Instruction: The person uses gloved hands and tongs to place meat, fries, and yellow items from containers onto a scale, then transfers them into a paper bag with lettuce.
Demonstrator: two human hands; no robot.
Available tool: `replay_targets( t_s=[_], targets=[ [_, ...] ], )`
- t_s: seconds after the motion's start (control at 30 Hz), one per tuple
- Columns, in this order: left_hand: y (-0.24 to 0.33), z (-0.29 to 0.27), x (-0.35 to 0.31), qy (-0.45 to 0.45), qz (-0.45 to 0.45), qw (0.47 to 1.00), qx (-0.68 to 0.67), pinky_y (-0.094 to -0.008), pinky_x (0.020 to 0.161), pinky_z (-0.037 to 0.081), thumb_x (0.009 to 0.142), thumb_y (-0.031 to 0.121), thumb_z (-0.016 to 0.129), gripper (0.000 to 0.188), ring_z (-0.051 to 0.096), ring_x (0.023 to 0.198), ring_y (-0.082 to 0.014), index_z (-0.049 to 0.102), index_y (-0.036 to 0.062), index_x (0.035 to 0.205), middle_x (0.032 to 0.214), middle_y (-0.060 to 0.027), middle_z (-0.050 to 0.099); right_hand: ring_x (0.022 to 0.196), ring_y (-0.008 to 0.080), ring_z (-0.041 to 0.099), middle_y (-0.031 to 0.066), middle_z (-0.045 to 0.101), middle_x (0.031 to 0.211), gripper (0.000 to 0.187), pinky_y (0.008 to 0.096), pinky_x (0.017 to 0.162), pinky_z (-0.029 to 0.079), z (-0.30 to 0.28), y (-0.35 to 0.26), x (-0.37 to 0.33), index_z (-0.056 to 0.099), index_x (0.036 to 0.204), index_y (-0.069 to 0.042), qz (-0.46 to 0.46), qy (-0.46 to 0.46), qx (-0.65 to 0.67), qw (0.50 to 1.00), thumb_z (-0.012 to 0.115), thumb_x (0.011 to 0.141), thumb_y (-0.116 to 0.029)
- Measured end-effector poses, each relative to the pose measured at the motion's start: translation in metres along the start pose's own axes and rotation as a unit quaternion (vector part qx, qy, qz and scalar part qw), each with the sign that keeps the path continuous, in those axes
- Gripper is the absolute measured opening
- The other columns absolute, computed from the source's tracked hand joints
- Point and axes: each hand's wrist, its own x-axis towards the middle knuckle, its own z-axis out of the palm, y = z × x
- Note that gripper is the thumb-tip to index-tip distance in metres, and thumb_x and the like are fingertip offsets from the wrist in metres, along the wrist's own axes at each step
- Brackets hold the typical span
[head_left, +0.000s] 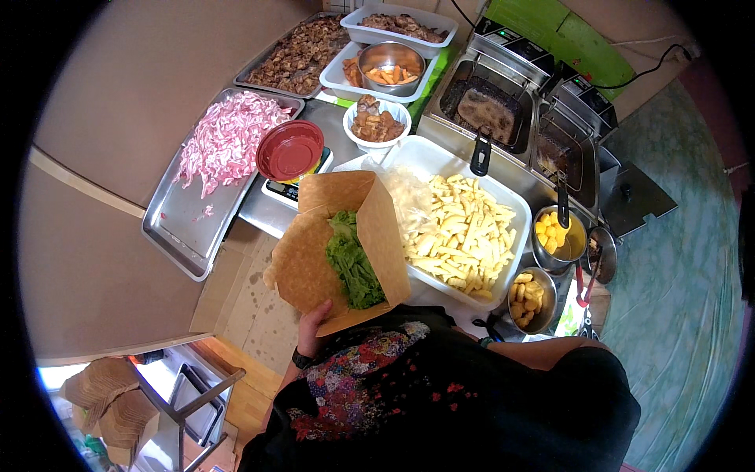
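My left hand (314,324) grips the lower edge of an open brown paperboard takeaway box (308,250), holding it tilted in front of my body. Green lettuce leaves (351,263) lie inside the box along its fold. My right forearm (532,352) bends across my body with a band at the wrist, but the hand itself is hidden by my dark clothing. Just right of the box stands a white tub (515,206) of pale cut fries (464,236), a clear plastic bag (409,197) lying on its left part. Behind the box, a dark red bowl (290,150) rests on a digital scale (279,192).
A metal tray (177,228) of pink-white shredded vegetable sits left. Meat fills a tray (295,59) and a white bowl (377,126) farther back. Two fryers (487,110) with black-handled baskets stand right, near steel pots (532,299). Stacked brown boxes (110,397) are lower left.
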Motion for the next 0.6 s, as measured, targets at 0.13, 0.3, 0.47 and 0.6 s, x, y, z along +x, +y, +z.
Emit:
replay_targets(
  t_s=[0.13, 0.3, 0.47, 0.6],
  targets=[
    [0.001, 0.002, -0.004, -0.001, 0.012, 1.000, -0.002, -0.0300, 0.078, 0.045, 0.082, 0.013, 0.051, 0.033, 0.057, 0.090, -0.0205, 0.048, -0.0072, 0.107, 0.101, -0.0128, 0.057, 0.095, 0.0192, 0.050, 0.0103, 0.052, 0.110, 0.059, 0.0283, 0.085, 0.037, 0.000, -0.005, -0.002, 0.043, 0.121, -0.010, -0.006, -0.007, -0.011, 1.000, 0.036, 0.083, -0.053],
    [0.003, 0.001, -0.002, 0.006, -0.008, 1.000, 0.013, -0.0297, 0.078, 0.045, 0.082, 0.012, 0.050, 0.032, 0.057, 0.090, -0.0205, 0.047, -0.0067, 0.107, 0.102, -0.0125, 0.056, 0.094, 0.0194, 0.051, 0.0104, 0.052, 0.108, 0.057, 0.0287, 0.084, 0.037, 0.000, -0.002, -0.003, 0.044, 0.120, -0.009, -0.005, -0.006, -0.010, 1.000, 0.036, 0.083, -0.052],
    [0.000, 0.002, -0.001, 0.002, 0.021, 1.000, -0.003, -0.0297, 0.078, 0.045, 0.082, 0.012, 0.050, 0.031, 0.057, 0.089, -0.0207, 0.048, -0.0067, 0.107, 0.101, -0.0129, 0.057, 0.093, 0.0195, 0.051, 0.0104, 0.052, 0.107, 0.056, 0.0290, 0.083, 0.038, -0.001, -0.002, -0.002, 0.044, 0.119, -0.009, -0.005, -0.006, -0.013, 1.000, 0.037, 0.083, -0.051],
    [0.005, 0.010, -0.005, -0.010, 0.025, 1.000, -0.005, -0.0297, 0.078, 0.046, 0.082, 0.013, 0.049, 0.031, 0.057, 0.089, -0.0208, 0.047, -0.0069, 0.107, 0.101, -0.0132, 0.056, 0.092, 0.0196, 0.051, 0.0105, 0.053, 0.106, 0.055, 0.0293, 0.082, 0.039, 0.000, -0.002, -0.003, 0.045, 0.118, -0.008, -0.005, -0.006, -0.013, 1.000, 0.037, 0.083, -0.051]
  ],
)
